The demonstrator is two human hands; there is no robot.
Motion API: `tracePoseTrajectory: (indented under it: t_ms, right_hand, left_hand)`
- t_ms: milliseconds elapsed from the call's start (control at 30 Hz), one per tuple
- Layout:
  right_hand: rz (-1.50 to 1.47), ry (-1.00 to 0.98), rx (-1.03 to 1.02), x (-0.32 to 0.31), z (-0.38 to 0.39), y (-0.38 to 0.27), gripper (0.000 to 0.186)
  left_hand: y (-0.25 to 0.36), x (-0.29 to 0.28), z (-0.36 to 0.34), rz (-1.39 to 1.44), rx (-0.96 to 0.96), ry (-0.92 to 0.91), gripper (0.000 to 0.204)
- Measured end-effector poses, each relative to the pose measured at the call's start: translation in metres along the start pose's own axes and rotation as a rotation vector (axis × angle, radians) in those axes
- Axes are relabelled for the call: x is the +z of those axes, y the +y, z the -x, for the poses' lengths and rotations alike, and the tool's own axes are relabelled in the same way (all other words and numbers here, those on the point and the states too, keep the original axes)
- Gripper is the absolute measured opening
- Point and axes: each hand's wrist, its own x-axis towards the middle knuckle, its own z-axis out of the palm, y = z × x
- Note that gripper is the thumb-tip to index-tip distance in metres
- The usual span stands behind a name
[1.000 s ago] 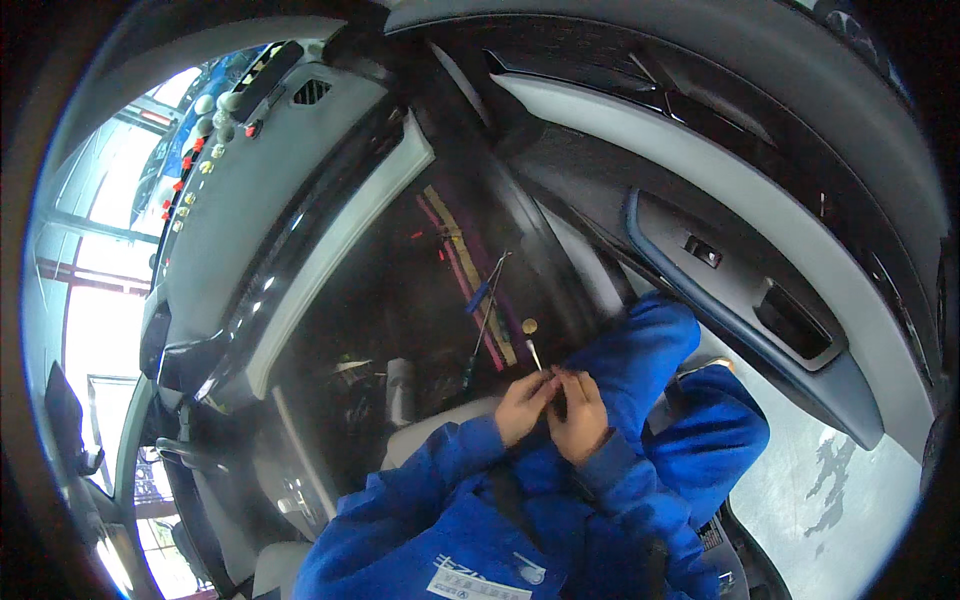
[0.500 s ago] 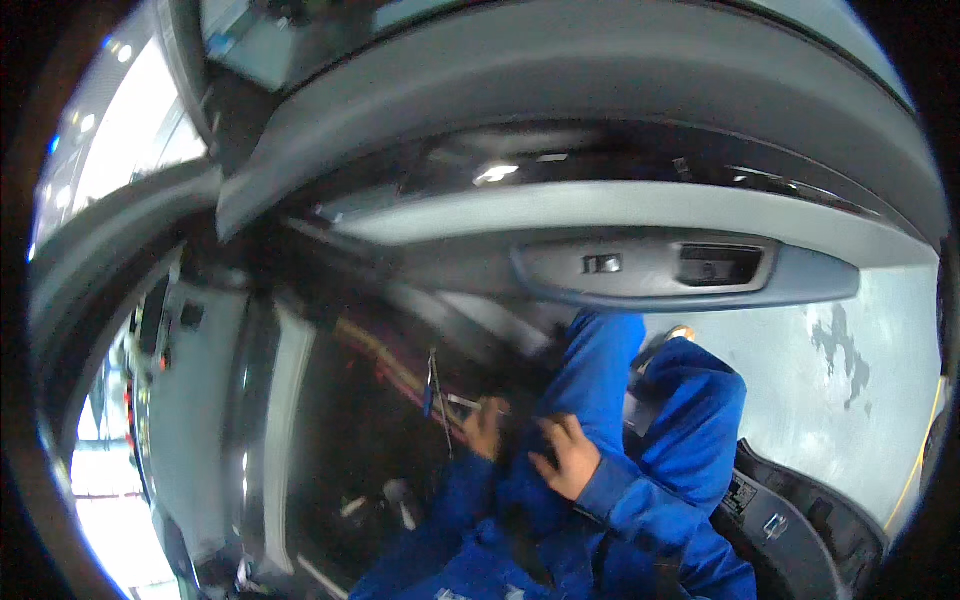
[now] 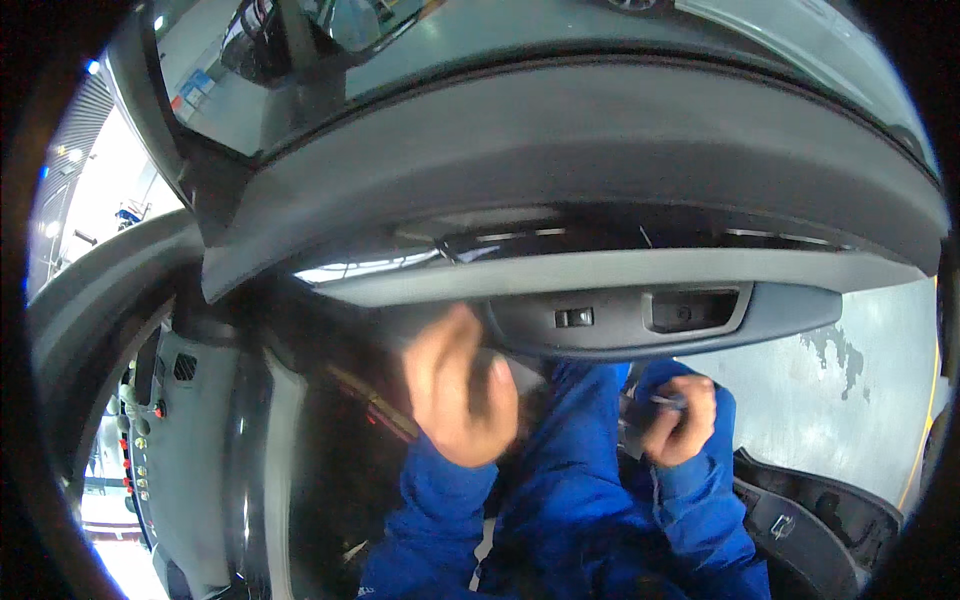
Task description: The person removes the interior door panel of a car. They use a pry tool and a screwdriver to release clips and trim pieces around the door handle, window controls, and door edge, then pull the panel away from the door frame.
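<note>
My left hand (image 3: 460,400) is raised in front of the car door's inner panel (image 3: 400,322), fingers stretched toward it and thumb apart. Motion blurs it, and nothing shows in its grasp. Whether the fingertips touch the panel I cannot tell. To the right, just below the armrest (image 3: 590,352), my right hand (image 3: 685,425) is closed above my blue-clad knee. A small dark piece with a shiny part shows between its fingers; its kind is hidden. A window switch (image 3: 574,317) and a pull recess (image 3: 692,311) lie in the armrest panel.
The open door spans the upper view, with its window and side mirror (image 3: 262,40) beyond. The dashboard (image 3: 200,450) runs down the left side. A black door sill (image 3: 815,520) lies at lower right, beside the grey floor (image 3: 780,400).
My left hand has risen from low in the footwell toward the door panel; the slim tool it held no longer shows there. My right hand has moved right and closed. The view has shifted.
</note>
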Motion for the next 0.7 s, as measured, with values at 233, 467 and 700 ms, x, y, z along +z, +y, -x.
tracePoseTrajectory:
  t_ms: [233, 467, 700]
  right_hand:
    - [0.108, 0.319, -0.305, 0.045, -0.031, 0.099, 0.030]
    - [0.126, 0.269, -0.340, 0.061, -0.069, 0.145, 0.030]
    - [0.154, 0.287, -0.096, 0.078, -0.117, 0.180, 0.018]
  left_hand:
    - [-0.005, 0.024, -0.066, -0.340, 0.084, -0.019, 0.049]
    - [0.007, 0.054, -0.074, 0.079, -0.095, 0.126, 0.021]
    - [0.024, 0.092, -0.085, 0.297, -0.172, 0.230, 0.019]
